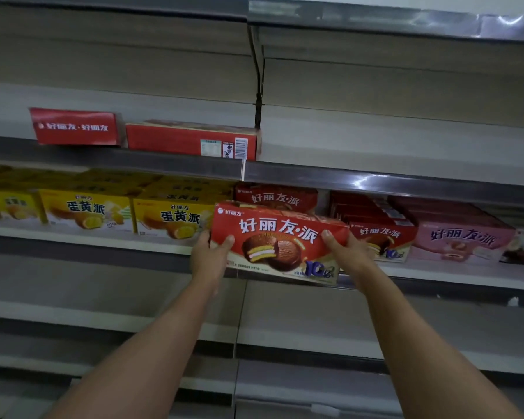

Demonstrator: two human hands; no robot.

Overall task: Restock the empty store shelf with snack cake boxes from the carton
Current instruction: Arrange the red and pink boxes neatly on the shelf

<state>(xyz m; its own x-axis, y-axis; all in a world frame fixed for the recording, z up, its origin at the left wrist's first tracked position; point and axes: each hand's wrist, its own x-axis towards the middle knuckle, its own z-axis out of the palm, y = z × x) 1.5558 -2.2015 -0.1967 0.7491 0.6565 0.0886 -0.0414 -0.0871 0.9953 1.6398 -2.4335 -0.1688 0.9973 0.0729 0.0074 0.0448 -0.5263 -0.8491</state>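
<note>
A red snack cake box [280, 240] with a chocolate pie picture is held upright at the front edge of the middle shelf [436, 275]. My left hand [209, 258] grips its left end, thumb on the front face. My right hand [347, 252] grips its right end the same way. Behind it stands another red box [277, 199], and to its right a further red box [383, 238] of the same kind. The carton is not in view.
Yellow egg-pie boxes [88, 211] fill the middle shelf's left part. Pink boxes [463, 243] stand at the right. On the shelf above, two red boxes [191, 140] lie at the left; its right half [406, 146] is bare. Lower shelves [315, 322] hold nothing.
</note>
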